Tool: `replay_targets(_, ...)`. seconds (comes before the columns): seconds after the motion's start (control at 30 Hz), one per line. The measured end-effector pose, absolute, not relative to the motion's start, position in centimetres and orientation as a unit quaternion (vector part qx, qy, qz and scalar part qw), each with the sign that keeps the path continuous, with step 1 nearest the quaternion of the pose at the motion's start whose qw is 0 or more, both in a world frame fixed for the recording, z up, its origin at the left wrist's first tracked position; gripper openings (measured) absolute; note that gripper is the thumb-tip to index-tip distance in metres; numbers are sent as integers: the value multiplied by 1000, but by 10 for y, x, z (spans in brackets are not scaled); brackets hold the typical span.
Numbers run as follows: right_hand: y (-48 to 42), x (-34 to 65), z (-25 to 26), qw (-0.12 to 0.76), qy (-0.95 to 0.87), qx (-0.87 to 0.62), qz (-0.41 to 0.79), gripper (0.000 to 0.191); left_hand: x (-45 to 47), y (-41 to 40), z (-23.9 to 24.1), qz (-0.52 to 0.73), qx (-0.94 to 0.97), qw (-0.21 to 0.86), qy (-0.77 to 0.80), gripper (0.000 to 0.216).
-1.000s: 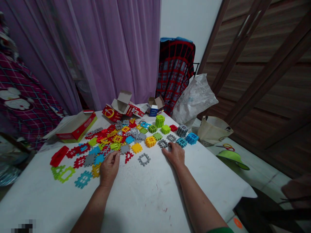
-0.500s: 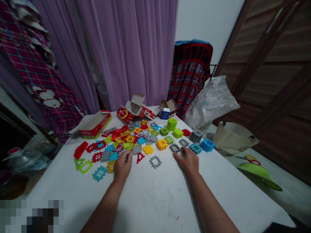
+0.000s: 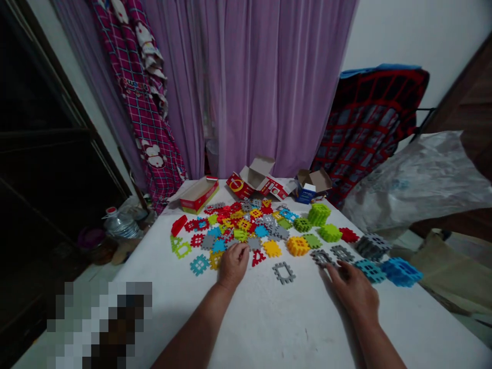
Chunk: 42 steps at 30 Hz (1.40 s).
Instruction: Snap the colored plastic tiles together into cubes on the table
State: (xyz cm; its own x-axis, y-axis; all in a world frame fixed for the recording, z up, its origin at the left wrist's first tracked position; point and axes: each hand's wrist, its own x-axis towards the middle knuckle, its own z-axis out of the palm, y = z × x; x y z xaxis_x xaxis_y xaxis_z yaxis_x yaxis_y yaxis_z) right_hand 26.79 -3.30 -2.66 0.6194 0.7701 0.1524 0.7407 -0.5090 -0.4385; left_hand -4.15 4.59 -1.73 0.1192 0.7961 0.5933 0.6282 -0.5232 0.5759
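Note:
My left hand (image 3: 233, 264) rests at the near edge of the pile, fingers curled together; what they hold, if anything, is hidden. Beside it lie a yellow interlocking tile (image 3: 216, 260) and a red triangular frame tile (image 3: 259, 258). My right hand (image 3: 355, 290) lies low over the table, thumb and fingers apart, the thumb end close to a grey window tile (image 3: 322, 257); I cannot tell if they touch. A teal window tile stack (image 3: 371, 270) is just beyond its fingers. Between the hands lies a square grey frame tile (image 3: 283, 273).
Mixed tiles spread over the white table (image 3: 292, 323). Sorted stacks stand to the right: yellow (image 3: 298, 246), green (image 3: 319, 214), grey (image 3: 373, 247) and blue (image 3: 402, 271). At the back are a red box tray (image 3: 200, 196), an opened red box (image 3: 253, 179) and a blue box (image 3: 306, 193).
The view has swung left, so everything appears shifted right. My hands keep nearly the same places among the tiles, and no tile has visibly moved.

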Motion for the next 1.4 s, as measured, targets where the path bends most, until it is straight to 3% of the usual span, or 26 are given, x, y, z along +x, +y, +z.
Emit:
replay_targets(0.2,-35,273,-32,246,-437,-864,30,61,-54,52,-10,449,742,64,493,16)
replay_targets(0.43,-35,276,-33,235,-447,-863,26,56,-115,82,-7,452,648,38,612,20)
replay_targets(0.67,-36,274,-32,240,-444,-863,26,55,-123,83,-15,255,675,67,689,48)
replay_targets(0.8,-36,275,-32,232,-440,-867,31,56,-104,69,-5,188,729,96,651,43)
replay_targets(1.03,-37,274,-30,246,-442,-862,39,55,-101,61,13,213,782,120,573,17)
replay_targets(1.23,-36,277,-33,289,-414,-862,39,53,-113,110,29,221,771,43,596,29)
replay_targets(1.4,-35,283,-35,322,-397,-858,59,56,-107,190,31,162,749,52,640,39)
